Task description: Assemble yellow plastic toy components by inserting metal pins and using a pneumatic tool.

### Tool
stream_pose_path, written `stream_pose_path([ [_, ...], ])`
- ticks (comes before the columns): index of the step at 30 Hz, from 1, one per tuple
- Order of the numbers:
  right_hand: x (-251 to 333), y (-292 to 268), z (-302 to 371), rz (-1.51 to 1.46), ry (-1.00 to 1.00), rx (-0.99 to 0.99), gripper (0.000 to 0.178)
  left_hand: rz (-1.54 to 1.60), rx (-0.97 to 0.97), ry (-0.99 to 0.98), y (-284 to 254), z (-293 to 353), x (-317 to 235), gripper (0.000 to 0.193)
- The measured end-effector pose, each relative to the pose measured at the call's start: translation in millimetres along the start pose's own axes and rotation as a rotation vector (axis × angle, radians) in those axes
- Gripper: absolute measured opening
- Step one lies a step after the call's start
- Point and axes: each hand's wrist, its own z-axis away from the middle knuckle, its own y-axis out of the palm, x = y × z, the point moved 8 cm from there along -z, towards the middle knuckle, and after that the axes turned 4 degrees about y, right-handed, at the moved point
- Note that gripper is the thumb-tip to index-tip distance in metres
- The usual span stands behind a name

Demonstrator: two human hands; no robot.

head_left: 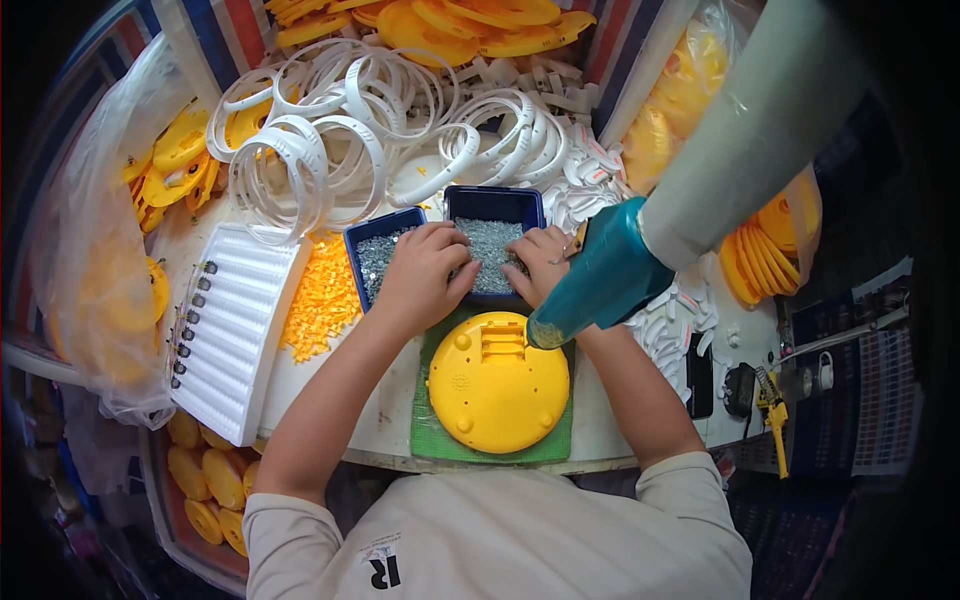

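Screws (pixel 488 240) in 2 blue bins (pixel 495 204) on the counter (pixel 385 410) are seemingly being gathered by left hand (pixel 430 268) and right hand (pixel 541 262); either grip's closure cannot be told; next, fine pinching is called for.

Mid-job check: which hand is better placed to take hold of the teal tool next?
Probably the right hand: in this view it sits right beside the teal tool. The left hand is farther across, where the two blue bins meet. Depth is hard to judge.
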Motion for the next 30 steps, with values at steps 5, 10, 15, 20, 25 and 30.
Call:
stream_pose_path([
  [5, -2, 4, -2, 0.086, -0.058, -0.004, 0.013, 0.148, -0.082, -0.051, -27, 25, -21, 0.008],
  [10, 14, -10, 6, -0.002, -0.078, -0.101, 0.011, 0.229, -0.052, -0.159, -41, 67, -39, 0.008],
  [15, -27, -14, 26, 0.323, 0.257, 0.032, 0.009, 0.263, 0.039, -0.203, -37, 98, -58, 0.010],
  [20, 70, -56, 49, 0.112, 0.073, 0.018, 0.013, 0.352, 0.060, -0.264, -39, 118, -70, 0.016],
  [25, 86, -56, 93, -0.067, 0.111, -0.012, 0.012, 0.419, 0.035, -0.305, -37, 123, -73, 0.022],
  [30, 81, -44, 120, -0.070, 0.176, 0.075, 0.016, 0.436, 0.028, -0.340, -33, 127, -73, 0.022],
])
